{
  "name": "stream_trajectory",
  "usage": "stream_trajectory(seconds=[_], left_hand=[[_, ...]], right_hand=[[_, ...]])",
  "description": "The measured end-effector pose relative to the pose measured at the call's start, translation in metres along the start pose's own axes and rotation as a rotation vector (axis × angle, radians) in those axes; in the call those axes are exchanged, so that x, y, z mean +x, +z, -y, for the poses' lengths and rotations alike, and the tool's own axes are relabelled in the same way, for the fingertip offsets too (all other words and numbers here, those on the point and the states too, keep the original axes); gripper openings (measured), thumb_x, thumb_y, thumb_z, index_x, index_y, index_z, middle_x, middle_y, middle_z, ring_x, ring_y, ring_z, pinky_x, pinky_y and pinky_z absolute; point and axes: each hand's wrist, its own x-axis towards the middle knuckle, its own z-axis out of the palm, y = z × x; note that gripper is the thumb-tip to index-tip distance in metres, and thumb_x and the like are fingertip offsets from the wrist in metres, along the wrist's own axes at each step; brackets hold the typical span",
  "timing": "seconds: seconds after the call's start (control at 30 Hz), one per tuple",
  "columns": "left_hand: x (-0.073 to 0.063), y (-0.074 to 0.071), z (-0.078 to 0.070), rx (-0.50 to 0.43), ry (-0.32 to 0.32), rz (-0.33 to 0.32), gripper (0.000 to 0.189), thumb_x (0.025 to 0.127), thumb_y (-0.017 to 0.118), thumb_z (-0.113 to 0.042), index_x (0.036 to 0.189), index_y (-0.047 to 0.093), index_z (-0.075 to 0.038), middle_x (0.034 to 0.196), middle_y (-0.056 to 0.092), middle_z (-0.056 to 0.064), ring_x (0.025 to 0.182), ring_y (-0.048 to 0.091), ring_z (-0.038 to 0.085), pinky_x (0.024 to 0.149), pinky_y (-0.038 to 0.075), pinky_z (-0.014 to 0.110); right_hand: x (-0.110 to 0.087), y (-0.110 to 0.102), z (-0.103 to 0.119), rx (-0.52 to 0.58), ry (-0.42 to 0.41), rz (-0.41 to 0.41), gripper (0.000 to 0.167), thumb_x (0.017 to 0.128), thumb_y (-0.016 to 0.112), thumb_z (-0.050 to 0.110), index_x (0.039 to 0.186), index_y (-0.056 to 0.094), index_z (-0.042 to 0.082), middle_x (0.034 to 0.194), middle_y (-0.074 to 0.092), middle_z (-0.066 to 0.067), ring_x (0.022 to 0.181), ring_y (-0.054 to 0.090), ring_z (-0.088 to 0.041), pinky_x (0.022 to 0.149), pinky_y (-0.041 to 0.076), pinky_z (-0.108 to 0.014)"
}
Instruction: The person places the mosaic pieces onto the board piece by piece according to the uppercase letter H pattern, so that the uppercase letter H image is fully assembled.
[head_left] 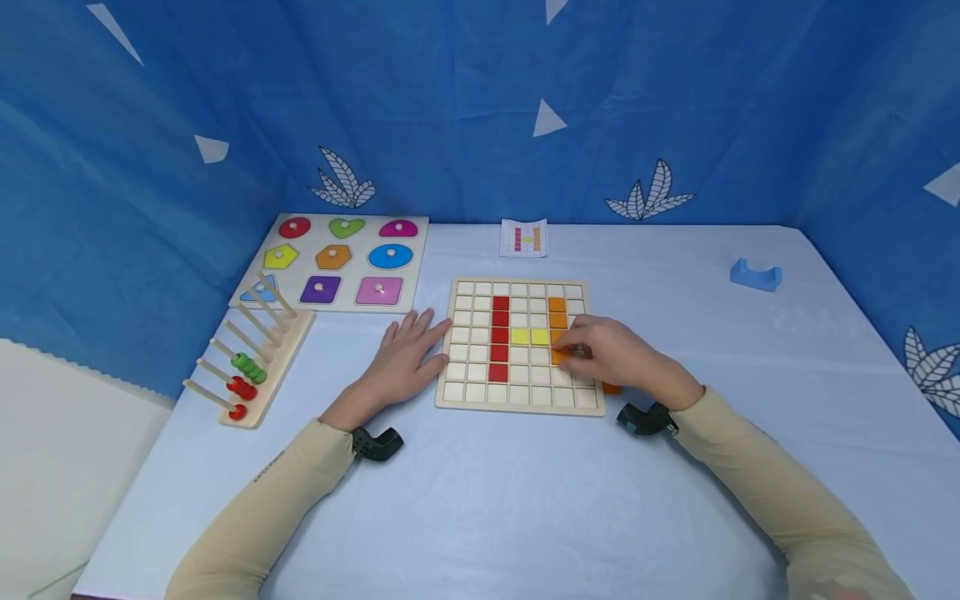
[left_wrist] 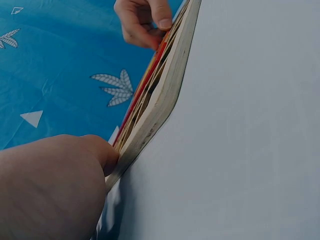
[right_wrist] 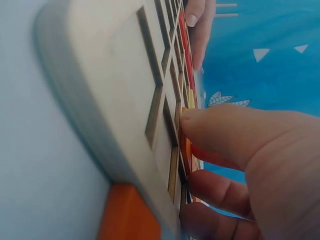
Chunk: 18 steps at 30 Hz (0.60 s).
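A wooden grid board [head_left: 519,409] lies on the table with a column of several red tiles [head_left: 499,335], two yellow tiles [head_left: 529,337] and a column of orange tiles [head_left: 557,313]. My right hand [head_left: 618,354] is over the board's right part, thumb and fingertip pinching an orange tile [right_wrist: 186,147] at its grid cell. The palm hides some cells. Flat and spread, my left hand [head_left: 401,358] rests at the board's left edge, thumb and index fingertips right at the rim. Another orange tile [head_left: 612,388] lies beside the board's right edge, partly under my right hand.
Behind the board lies a pattern card [head_left: 524,239] printed with coloured squares. A knobbed shape puzzle [head_left: 345,242] and a peg stand [head_left: 262,375] with red and green beads occupy the left side. Far right is a blue notched block [head_left: 755,276]. Blue cloth hangs behind the table.
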Motion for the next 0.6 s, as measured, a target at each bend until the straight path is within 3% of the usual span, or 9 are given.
stream_trajectory(seconds=[0.6], left_hand=[[-0.0005, 0.0005, 0.0001, -0.006, 0.005, -0.004, 0.063, 0.101, 0.051, -0.035, 0.158, 0.039, -0.013, 0.169, 0.023, 0.019, 0.159, 0.011, 0.044, 0.125, 0.006, 0.067]], right_hand=[[-0.0009, -0.0016, 0.0018, 0.022, 0.01, 0.006, 0.025, 0.086, 0.082, 0.018, 0.109, 0.08, 0.009, 0.091, 0.067, -0.002, 0.074, 0.05, -0.012, 0.065, 0.044, -0.023]])
